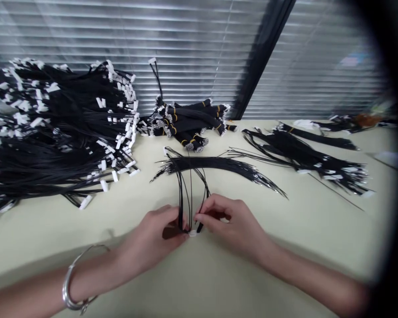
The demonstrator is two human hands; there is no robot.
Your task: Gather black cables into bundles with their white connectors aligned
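My left hand (154,238) and my right hand (232,223) meet at the table's near middle, both pinched around a small white connector (193,232). Several thin black wires (189,194) rise from the connector and arch back between my hands. My left fingers grip the wires and the connector's left side. My right thumb and forefinger pinch a single wire (205,196) at the connector's right side. Just behind lies a loose fan of black wires with bare metal tips (219,165). A silver bracelet (71,282) circles my left wrist.
A big heap of finished black wires with white connectors (59,128) fills the left of the cream table (318,221). Banded wire bundles (189,121) lie at the back centre. More wires with connectors (311,159) spread at the right. Window blinds (192,48) stand behind.
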